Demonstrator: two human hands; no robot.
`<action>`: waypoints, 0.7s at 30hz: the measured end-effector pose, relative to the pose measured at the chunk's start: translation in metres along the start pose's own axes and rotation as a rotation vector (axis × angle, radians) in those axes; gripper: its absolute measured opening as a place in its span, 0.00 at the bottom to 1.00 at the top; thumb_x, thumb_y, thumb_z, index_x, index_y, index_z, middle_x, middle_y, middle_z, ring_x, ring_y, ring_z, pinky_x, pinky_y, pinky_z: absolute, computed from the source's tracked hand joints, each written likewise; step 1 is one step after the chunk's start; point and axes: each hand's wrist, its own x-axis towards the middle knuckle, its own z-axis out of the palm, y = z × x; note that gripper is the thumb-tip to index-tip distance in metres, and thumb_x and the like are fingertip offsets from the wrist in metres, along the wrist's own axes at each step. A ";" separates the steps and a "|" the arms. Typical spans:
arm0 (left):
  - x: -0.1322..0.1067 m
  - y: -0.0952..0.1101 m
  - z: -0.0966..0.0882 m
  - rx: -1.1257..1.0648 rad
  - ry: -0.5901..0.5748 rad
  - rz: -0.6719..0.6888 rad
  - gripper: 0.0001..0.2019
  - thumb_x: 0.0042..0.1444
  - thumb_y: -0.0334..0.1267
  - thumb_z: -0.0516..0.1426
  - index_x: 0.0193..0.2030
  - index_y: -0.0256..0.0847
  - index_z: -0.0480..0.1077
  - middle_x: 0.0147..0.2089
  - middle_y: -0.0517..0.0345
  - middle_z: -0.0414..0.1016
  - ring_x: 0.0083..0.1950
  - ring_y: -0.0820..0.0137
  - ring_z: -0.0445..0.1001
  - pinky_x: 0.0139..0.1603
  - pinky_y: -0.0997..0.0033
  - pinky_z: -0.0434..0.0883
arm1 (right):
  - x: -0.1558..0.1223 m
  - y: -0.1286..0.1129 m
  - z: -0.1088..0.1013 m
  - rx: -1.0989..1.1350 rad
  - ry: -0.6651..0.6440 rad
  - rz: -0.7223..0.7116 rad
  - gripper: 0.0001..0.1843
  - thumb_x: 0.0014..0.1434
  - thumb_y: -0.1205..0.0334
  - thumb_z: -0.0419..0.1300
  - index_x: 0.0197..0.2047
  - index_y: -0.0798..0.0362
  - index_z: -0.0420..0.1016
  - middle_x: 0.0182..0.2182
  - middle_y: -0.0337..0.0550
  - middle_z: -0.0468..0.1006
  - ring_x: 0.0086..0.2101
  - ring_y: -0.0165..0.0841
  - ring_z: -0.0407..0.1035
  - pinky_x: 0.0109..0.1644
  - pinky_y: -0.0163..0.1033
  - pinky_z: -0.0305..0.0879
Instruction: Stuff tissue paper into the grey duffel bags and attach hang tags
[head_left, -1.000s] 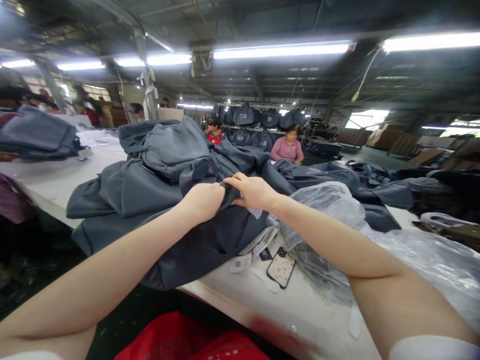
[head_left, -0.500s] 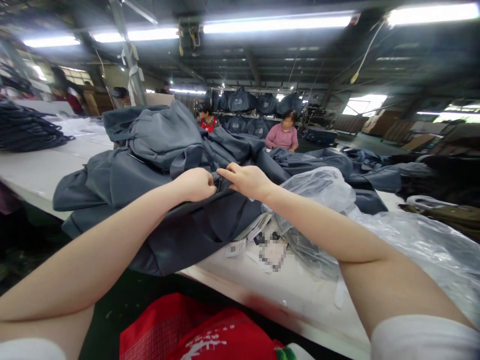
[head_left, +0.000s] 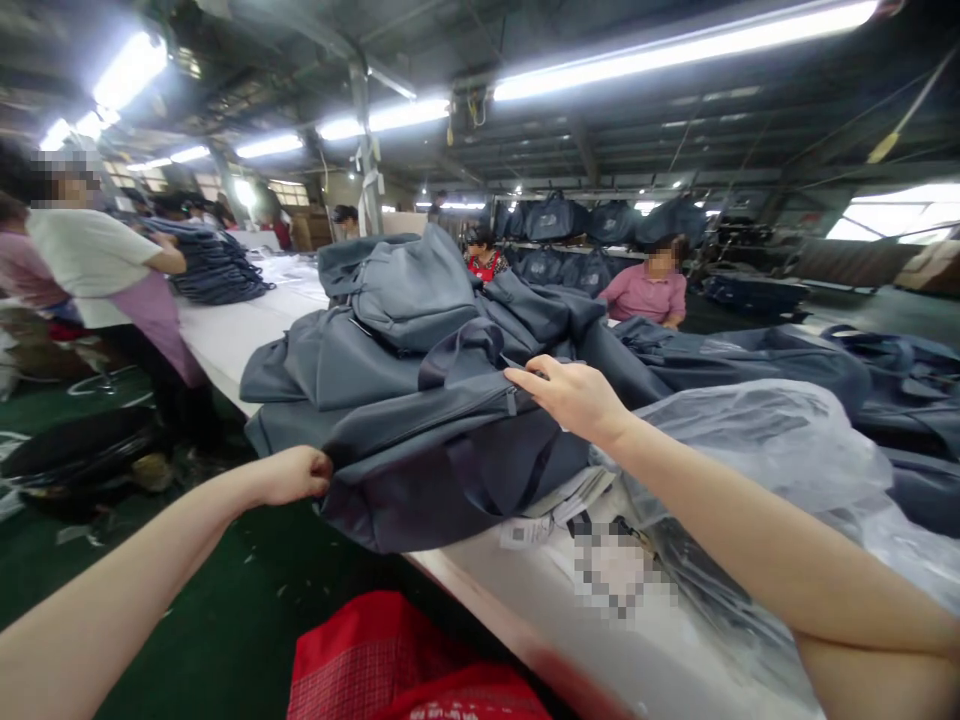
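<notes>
A dark grey fabric bag [head_left: 442,450] lies at the near edge of a long white table [head_left: 225,335], on top of a heap of similar grey bags [head_left: 405,290]. My left hand [head_left: 292,475] is closed on the bag's left end, out past the table edge. My right hand [head_left: 577,395] pinches the bag at its zipper line near the middle. A zipper seam runs between the two hands. Paper tags [head_left: 525,530] peek out from under the bag.
Clear plastic bags [head_left: 757,440] lie right of my right arm. A red bag [head_left: 405,660] sits below the table edge. A person in a white shirt [head_left: 97,270] stands at left by a stack of bags [head_left: 214,265]. Two seated people [head_left: 649,290] work across the table.
My left hand has drawn away from my right hand, down and to the left, along the bag's zipper line. The view has turned left, bringing the standing person into sight.
</notes>
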 end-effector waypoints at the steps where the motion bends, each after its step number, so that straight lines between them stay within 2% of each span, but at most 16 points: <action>1: -0.006 -0.008 0.008 -0.013 -0.006 -0.007 0.08 0.45 0.37 0.51 0.21 0.40 0.67 0.21 0.61 0.67 0.25 0.70 0.66 0.27 0.72 0.59 | 0.000 -0.001 0.001 0.013 0.007 -0.013 0.23 0.65 0.66 0.49 0.62 0.42 0.66 0.49 0.46 0.73 0.30 0.28 0.69 0.32 0.34 0.57; 3: -0.017 -0.016 0.019 -0.025 0.035 -0.013 0.10 0.49 0.39 0.50 0.23 0.41 0.68 0.22 0.61 0.69 0.26 0.69 0.68 0.28 0.72 0.61 | 0.000 -0.003 0.001 0.051 0.015 -0.010 0.23 0.64 0.66 0.51 0.61 0.42 0.67 0.50 0.45 0.73 0.31 0.29 0.70 0.33 0.34 0.59; 4: -0.022 -0.017 0.021 -0.016 0.102 -0.023 0.10 0.51 0.41 0.50 0.25 0.41 0.69 0.24 0.60 0.71 0.28 0.68 0.70 0.29 0.71 0.63 | 0.001 -0.003 0.001 0.076 0.016 0.012 0.24 0.63 0.67 0.52 0.61 0.43 0.67 0.50 0.44 0.73 0.32 0.29 0.71 0.33 0.34 0.60; 6: -0.027 -0.014 0.019 0.035 0.357 -0.045 0.15 0.54 0.48 0.52 0.38 0.40 0.72 0.35 0.55 0.76 0.36 0.62 0.74 0.37 0.67 0.68 | 0.004 -0.002 -0.001 0.140 0.004 0.079 0.26 0.60 0.67 0.55 0.61 0.44 0.67 0.52 0.43 0.72 0.34 0.31 0.72 0.36 0.35 0.64; 7: -0.027 -0.010 0.016 0.064 0.514 -0.045 0.21 0.54 0.52 0.53 0.47 0.39 0.71 0.44 0.49 0.77 0.45 0.59 0.75 0.44 0.63 0.69 | 0.006 -0.002 -0.004 0.177 -0.010 0.111 0.27 0.58 0.67 0.55 0.61 0.44 0.67 0.52 0.43 0.72 0.35 0.31 0.72 0.38 0.36 0.65; 9: -0.020 -0.001 0.009 0.072 0.757 0.024 0.38 0.50 0.58 0.56 0.63 0.35 0.59 0.62 0.41 0.66 0.60 0.53 0.67 0.58 0.57 0.64 | 0.008 -0.006 -0.015 0.253 -0.036 0.165 0.28 0.55 0.68 0.56 0.59 0.45 0.68 0.52 0.43 0.71 0.36 0.33 0.73 0.42 0.38 0.67; 10: -0.014 0.005 0.004 0.040 0.795 0.077 0.44 0.49 0.60 0.57 0.67 0.35 0.53 0.65 0.41 0.62 0.63 0.53 0.64 0.61 0.57 0.62 | 0.009 -0.011 -0.024 0.297 -0.029 0.193 0.29 0.53 0.68 0.57 0.59 0.47 0.68 0.52 0.45 0.70 0.38 0.35 0.73 0.44 0.40 0.68; 11: -0.007 0.012 0.001 -0.007 0.780 0.126 0.45 0.50 0.60 0.57 0.68 0.37 0.50 0.65 0.43 0.63 0.63 0.54 0.65 0.61 0.58 0.63 | 0.010 -0.018 -0.033 0.352 -0.002 0.221 0.31 0.51 0.69 0.57 0.60 0.50 0.66 0.52 0.47 0.69 0.41 0.37 0.72 0.46 0.41 0.69; 12: 0.000 0.020 -0.003 -0.062 0.730 0.167 0.41 0.52 0.59 0.56 0.68 0.40 0.54 0.62 0.46 0.68 0.59 0.56 0.69 0.58 0.60 0.65 | 0.010 -0.028 -0.044 0.417 0.044 0.241 0.34 0.48 0.69 0.57 0.61 0.52 0.65 0.52 0.50 0.68 0.44 0.40 0.71 0.49 0.43 0.68; 13: 0.007 0.029 -0.006 -0.115 0.674 0.193 0.34 0.54 0.58 0.54 0.64 0.42 0.61 0.56 0.50 0.74 0.54 0.58 0.73 0.53 0.63 0.68 | 0.010 -0.040 -0.054 0.492 0.104 0.244 0.36 0.46 0.71 0.57 0.61 0.55 0.63 0.53 0.52 0.66 0.47 0.41 0.69 0.52 0.44 0.67; 14: 0.012 0.039 -0.008 -0.164 0.636 0.203 0.27 0.56 0.58 0.52 0.57 0.44 0.69 0.48 0.54 0.78 0.47 0.59 0.76 0.48 0.65 0.69 | 0.010 -0.054 -0.063 0.575 0.169 0.221 0.37 0.45 0.73 0.56 0.61 0.56 0.62 0.53 0.53 0.65 0.50 0.42 0.67 0.55 0.44 0.66; 15: 0.015 0.049 -0.010 -0.209 0.626 0.202 0.23 0.58 0.58 0.50 0.48 0.44 0.74 0.41 0.56 0.80 0.43 0.60 0.77 0.44 0.67 0.69 | 0.011 -0.068 -0.069 0.657 0.225 0.161 0.37 0.44 0.74 0.54 0.60 0.57 0.62 0.53 0.53 0.65 0.52 0.41 0.65 0.56 0.44 0.65; 17: 0.017 0.069 -0.010 -0.295 0.665 0.196 0.24 0.59 0.58 0.48 0.36 0.43 0.76 0.35 0.56 0.80 0.38 0.61 0.76 0.40 0.68 0.68 | 0.013 -0.093 -0.073 0.752 0.290 -0.025 0.32 0.46 0.78 0.51 0.56 0.57 0.64 0.51 0.52 0.67 0.52 0.38 0.64 0.58 0.43 0.64; 19: 0.014 0.085 -0.006 -0.370 0.705 0.195 0.25 0.60 0.58 0.47 0.33 0.42 0.76 0.34 0.55 0.80 0.37 0.62 0.76 0.39 0.69 0.67 | 0.015 -0.110 -0.065 0.712 0.266 -0.170 0.25 0.52 0.79 0.48 0.52 0.58 0.67 0.48 0.52 0.71 0.51 0.38 0.64 0.57 0.44 0.64; 21: 0.012 0.093 0.001 -0.414 0.726 0.183 0.26 0.61 0.58 0.45 0.32 0.41 0.76 0.33 0.55 0.80 0.37 0.62 0.76 0.38 0.69 0.66 | 0.015 -0.118 -0.053 0.599 0.104 -0.170 0.17 0.56 0.76 0.49 0.48 0.59 0.70 0.44 0.53 0.74 0.47 0.39 0.67 0.53 0.45 0.65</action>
